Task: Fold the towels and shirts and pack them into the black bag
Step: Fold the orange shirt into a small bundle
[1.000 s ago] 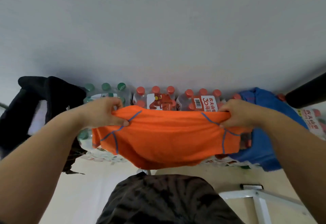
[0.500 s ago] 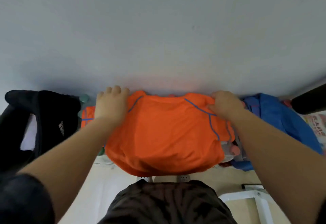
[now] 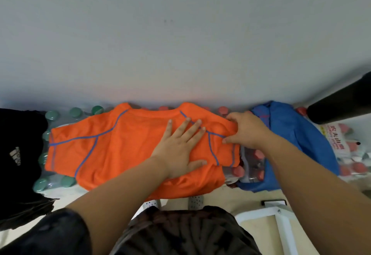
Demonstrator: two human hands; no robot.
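An orange shirt (image 3: 120, 150) with blue seams lies spread flat on top of packs of bottled water, against the wall. My left hand (image 3: 180, 148) presses flat on the shirt's right half, fingers straight. My right hand (image 3: 244, 130) pinches the shirt's right sleeve at its edge. A blue garment (image 3: 297, 140) lies crumpled to the right of the orange shirt. The black bag (image 3: 18, 154) with a white logo stands at the far left, beside the shirt's left sleeve.
Water bottles with green caps (image 3: 54, 115) and red caps (image 3: 259, 155) carry the clothes. A white metal frame (image 3: 281, 220) stands on the floor at the lower right. A black bar (image 3: 341, 104) juts in at the right edge. A grey wall rises behind.
The orange shirt went from held up in both hands to lying flat on the bottles. My left hand let go and moved right onto the shirt's right half.
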